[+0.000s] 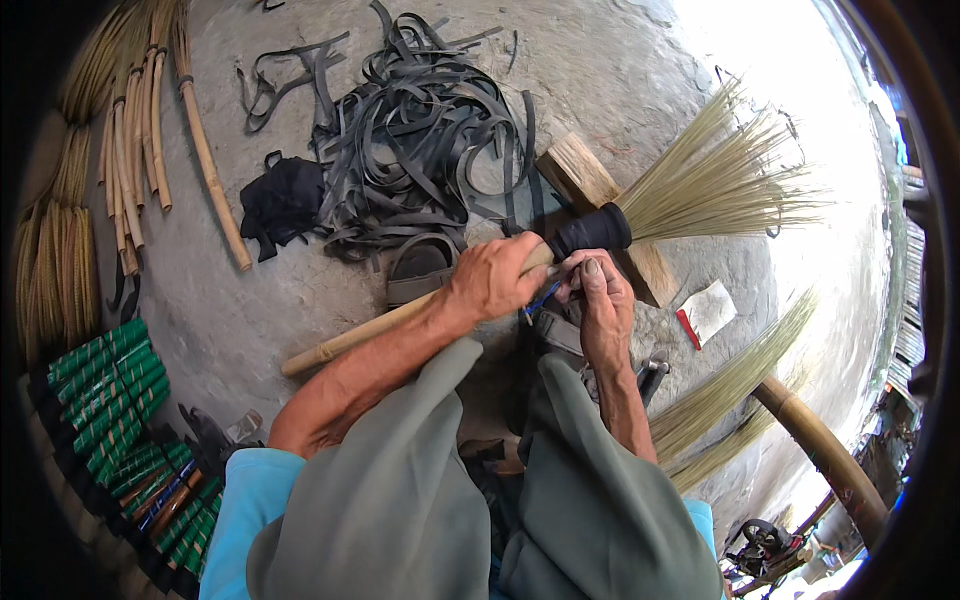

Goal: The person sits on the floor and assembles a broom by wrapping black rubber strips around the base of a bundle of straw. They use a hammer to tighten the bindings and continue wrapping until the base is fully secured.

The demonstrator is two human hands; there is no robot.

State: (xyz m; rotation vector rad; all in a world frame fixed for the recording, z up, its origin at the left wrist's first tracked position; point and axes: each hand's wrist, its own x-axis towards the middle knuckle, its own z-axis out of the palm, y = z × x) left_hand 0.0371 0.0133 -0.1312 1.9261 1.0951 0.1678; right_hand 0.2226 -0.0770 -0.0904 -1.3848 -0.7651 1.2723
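Note:
A broom lies slantwise across the space before my knees, its pale grass bristles (710, 185) fanning out to the far right. Black strip binding (592, 230) wraps the neck where the bristles meet the bamboo handle (365, 343). My left hand (495, 277) is closed round the handle just below this binding. Beside the binding, my right hand (603, 297) is closed in a pinch, and its fingertips hide what they hold. A small blue item (541, 299) shows between the two hands. Under the broom's neck sits a wooden block (583, 172).
Tangled black rubber strips (410, 130) lie ahead, beside a black cloth (283, 203). Bamboo-handled brooms (210, 170) and green-wrapped handles (110, 385) line the left. On the right are loose grass (735, 385), a bamboo pole (825, 450) and a white-and-red packet (708, 314).

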